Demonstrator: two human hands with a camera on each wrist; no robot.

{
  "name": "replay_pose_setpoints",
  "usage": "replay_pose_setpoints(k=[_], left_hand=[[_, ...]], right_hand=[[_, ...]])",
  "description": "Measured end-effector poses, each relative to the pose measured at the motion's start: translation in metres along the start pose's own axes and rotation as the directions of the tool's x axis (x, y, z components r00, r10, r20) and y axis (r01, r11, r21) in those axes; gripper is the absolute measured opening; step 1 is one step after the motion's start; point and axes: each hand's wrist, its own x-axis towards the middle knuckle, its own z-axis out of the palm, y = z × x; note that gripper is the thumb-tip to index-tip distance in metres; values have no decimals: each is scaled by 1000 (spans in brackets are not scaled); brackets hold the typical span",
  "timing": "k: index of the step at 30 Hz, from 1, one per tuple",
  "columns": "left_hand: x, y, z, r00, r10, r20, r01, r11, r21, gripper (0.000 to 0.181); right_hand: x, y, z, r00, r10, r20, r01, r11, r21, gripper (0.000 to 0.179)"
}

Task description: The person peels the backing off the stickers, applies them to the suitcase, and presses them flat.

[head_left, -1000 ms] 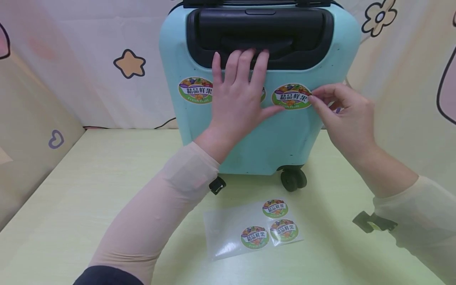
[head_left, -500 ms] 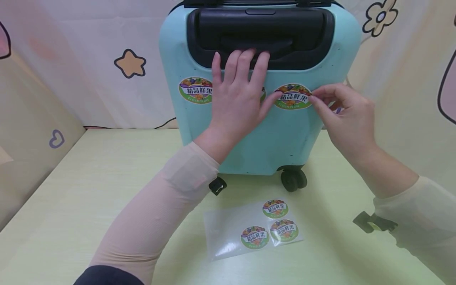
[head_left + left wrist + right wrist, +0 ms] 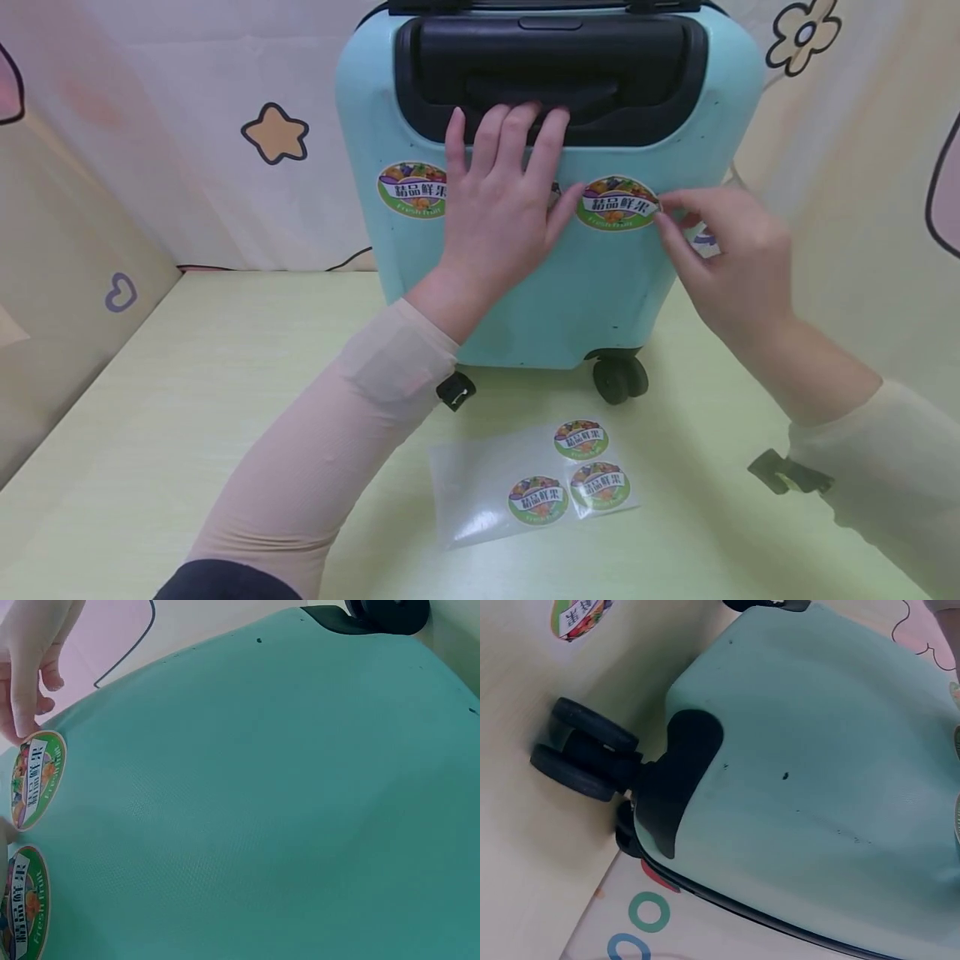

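Note:
A light blue suitcase (image 3: 547, 308) stands upright. Its front bears a row of oval fruit stickers. My right hand (image 3: 738, 258) pinches the right edge of the rightmost sticker (image 3: 617, 203) between thumb and index finger; this sticker lies against the suitcase. My left hand (image 3: 504, 192) rests on the suitcase front with fingers extended up to the black handle recess (image 3: 555, 75), its thumb tip by that sticker's left edge. It covers most of the middle sticker (image 3: 30, 904), while the left sticker (image 3: 412, 190) shows beside it. In the left wrist view, the right hand's fingers (image 3: 28, 690) touch the rightmost sticker.
On the pale table (image 3: 225, 392), before the suitcase, lies a clear backing sheet (image 3: 472, 500) with 3 stickers. Black wheels (image 3: 618, 379) hold the suitcase off the table. A patterned cloth (image 3: 187, 150) hangs behind.
My left thumb has moved up and left, from the rightmost sticker's lower left, across its left end, to its edge. My right hand has shifted slightly, still at the sticker's right edge.

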Motion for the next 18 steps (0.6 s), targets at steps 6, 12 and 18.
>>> replay_pose_setpoints(k=[6, 12, 18], left_hand=[[0, 0, -1, 1000, 14, 4, -14, 1000, 3, 59], [-1, 0, -1, 1000, 10, 0, -10, 1000, 4, 57], [0, -1, -1, 1000, 13, -24, -13, 1000, -1, 51]], right_hand=[[-7, 4, 0, 998, -2, -59, -1, 999, -46, 22], [-21, 11, 10, 959, -284, -24, 279, 953, -118, 39], [-39, 14, 29, 842, -471, 262, 530, 811, -247, 55]])
